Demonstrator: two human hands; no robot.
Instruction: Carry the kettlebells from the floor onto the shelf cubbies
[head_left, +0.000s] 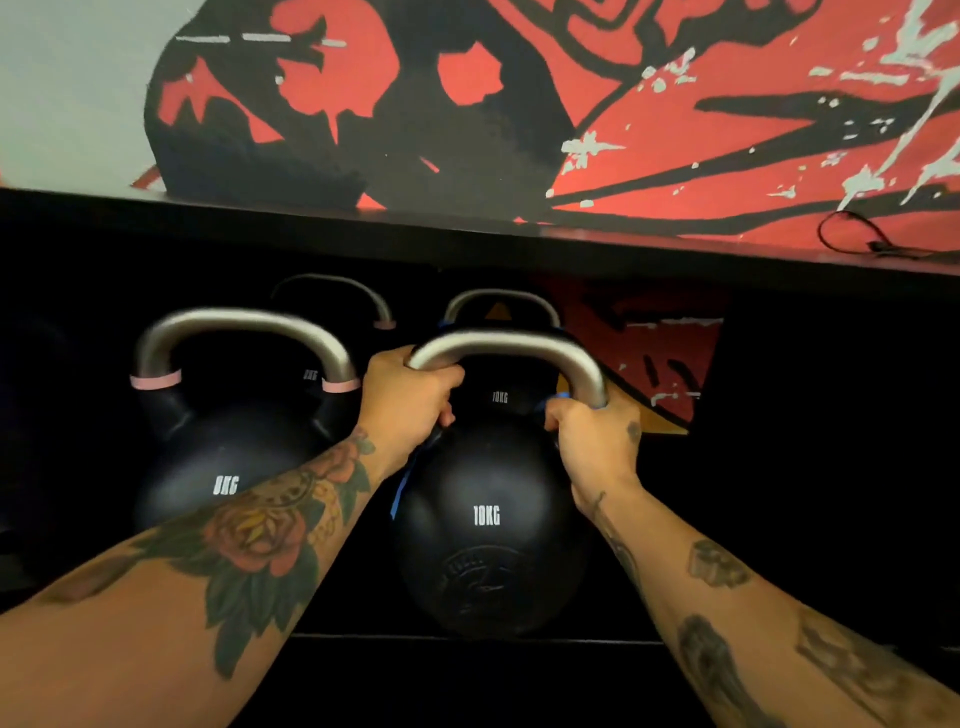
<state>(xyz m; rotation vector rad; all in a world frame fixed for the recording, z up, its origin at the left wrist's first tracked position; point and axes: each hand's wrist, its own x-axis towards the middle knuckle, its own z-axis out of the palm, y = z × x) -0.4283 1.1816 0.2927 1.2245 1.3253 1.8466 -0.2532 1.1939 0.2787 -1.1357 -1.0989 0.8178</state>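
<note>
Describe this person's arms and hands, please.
No sleeves, gloves or jewellery show. The left forearm carries colourful rose tattoos with green leaves; the right forearm has several dark grey ones, and a small mark sits on the right hand.

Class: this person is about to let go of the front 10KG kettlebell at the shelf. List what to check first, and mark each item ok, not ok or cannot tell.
1. Left hand grips the handle's left leg: ok.
2. Right hand grips the handle's right leg: ok.
3. Front 10KG kettlebell upright, handle on top: ok.
4. Its base resting on the shelf: cannot tell, too dark underneath.
5. Clear of the pink-banded kettlebell on its left: ok, they look apart.
6. Room to push deeper: probably not ok, as the rear 10KG kettlebell stands directly behind.
</note>
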